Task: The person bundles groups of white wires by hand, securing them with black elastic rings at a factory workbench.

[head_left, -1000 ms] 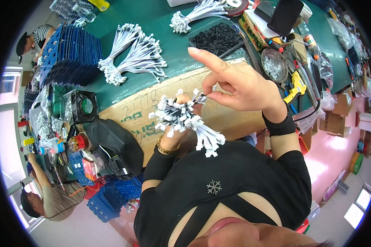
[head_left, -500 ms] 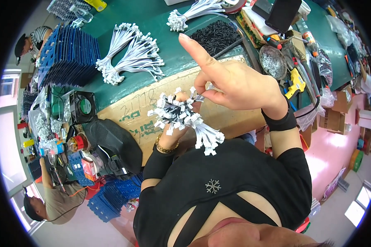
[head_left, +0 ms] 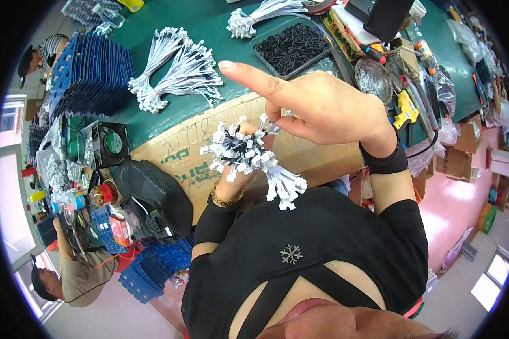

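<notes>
My left hand [head_left: 238,176] is closed around a bundle of thin cables with white plug connectors [head_left: 244,151]. The connector ends fan out above the fist, some dark parts show among them, and a loose tuft hangs to the right. Much of that hand is hidden by the bundle. Just above its right side is my right hand [head_left: 325,110], index finger stretched out to the left. Its thumb and bent fingers pinch at a white connector cable at the bundle's edge; the fingertips partly hide it. Both hands are over a brown cardboard sheet [head_left: 175,144].
On the green table [head_left: 209,22] lie more white cable bundles [head_left: 189,76] and a tray of small black pieces [head_left: 293,48]. Stacked blue panels [head_left: 90,73] stand left; a yellow glue gun [head_left: 405,109] and tools lie right. A black bag [head_left: 152,189] borders the cardboard. Two other people are at left.
My right index finger has swung down and leftward, while the thumb and other fingers stay by the bundle. My left hand keeps its grip. The whole view has shifted slightly.
</notes>
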Tool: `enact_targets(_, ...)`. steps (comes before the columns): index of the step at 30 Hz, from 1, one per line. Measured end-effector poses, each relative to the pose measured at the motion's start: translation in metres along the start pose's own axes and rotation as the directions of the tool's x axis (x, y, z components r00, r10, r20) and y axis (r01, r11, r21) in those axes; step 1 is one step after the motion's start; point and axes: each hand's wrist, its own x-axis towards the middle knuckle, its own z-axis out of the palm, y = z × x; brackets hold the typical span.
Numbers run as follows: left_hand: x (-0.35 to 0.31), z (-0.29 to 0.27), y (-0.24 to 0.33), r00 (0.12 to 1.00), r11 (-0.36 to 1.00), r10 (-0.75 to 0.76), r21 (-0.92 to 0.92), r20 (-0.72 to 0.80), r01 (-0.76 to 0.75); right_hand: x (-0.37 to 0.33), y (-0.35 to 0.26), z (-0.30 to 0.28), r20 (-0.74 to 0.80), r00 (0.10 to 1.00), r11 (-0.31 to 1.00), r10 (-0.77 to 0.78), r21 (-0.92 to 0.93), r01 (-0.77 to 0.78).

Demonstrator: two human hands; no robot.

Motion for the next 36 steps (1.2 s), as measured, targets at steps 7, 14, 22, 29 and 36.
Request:
enact_targets(7, 0.000, 0.003, 0.007, 0.993, 0.987, -0.113, -0.114, 0.024, 0.115, 0.000, 0.002, 0.000, -0.011, 0.999, 0.998, 0.045, 0.040, -0.045)
enact_targets(14, 0.001, 0.001, 0.002, 1.000, 0.999, -0.021, -0.030, -0.005, 0.021, 0.004, 0.008, -0.005, 0.048, 0.999, 1.000, -0.001, -0.010, 0.002)
enact_targets(22, 0.002, 0.004, 0.015, 0.998, 1.000, -0.003, -0.029, -0.069, 0.001, 0.005, 0.030, -0.006, 0.183, 0.982, 0.991, -0.054, 0.130, 0.030)
enact_targets(29, 0.000, 0.009, 0.010, 0.998, 0.991, 0.004, -0.131, -0.058, -0.011, -0.001, 0.049, 0.012, 0.273, 0.962, 0.878, 0.033, 0.452, -0.158)
enact_targets(36, -0.002, 0.007, 0.010, 0.997, 0.964, -0.066, -0.261, -0.048, 0.052, -0.010, 0.059, 0.023, 0.169, 0.985, 0.838, -0.045, 0.543, -0.055)
